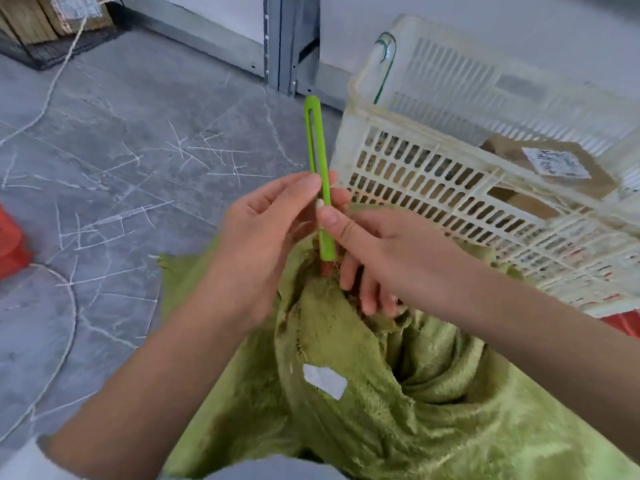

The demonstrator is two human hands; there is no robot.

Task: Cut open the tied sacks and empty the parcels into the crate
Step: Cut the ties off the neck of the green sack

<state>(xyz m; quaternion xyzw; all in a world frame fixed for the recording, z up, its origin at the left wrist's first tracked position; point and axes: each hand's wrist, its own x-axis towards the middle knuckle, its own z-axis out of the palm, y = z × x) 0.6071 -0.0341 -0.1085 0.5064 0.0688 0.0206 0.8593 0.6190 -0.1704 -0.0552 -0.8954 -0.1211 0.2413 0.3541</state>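
A slim green utility knife (320,161) stands almost upright above the bunched neck of a green woven sack (398,393). My left hand (266,237) pinches the knife's middle from the left. My right hand (374,247) grips its lower part, thumb on the white slider. The sack lies in front of me with a white label (325,380) on it. A cream plastic crate (450,188) stands to the right, holding brown cardboard parcels (540,168). I cannot see whether the blade is out.
Grey marble-pattern floor (121,168) spreads to the left, with a pale string (59,81) trailing across it. A red object (10,244) sits at the left edge. A grey metal shelf post (287,43) stands against the wall behind.
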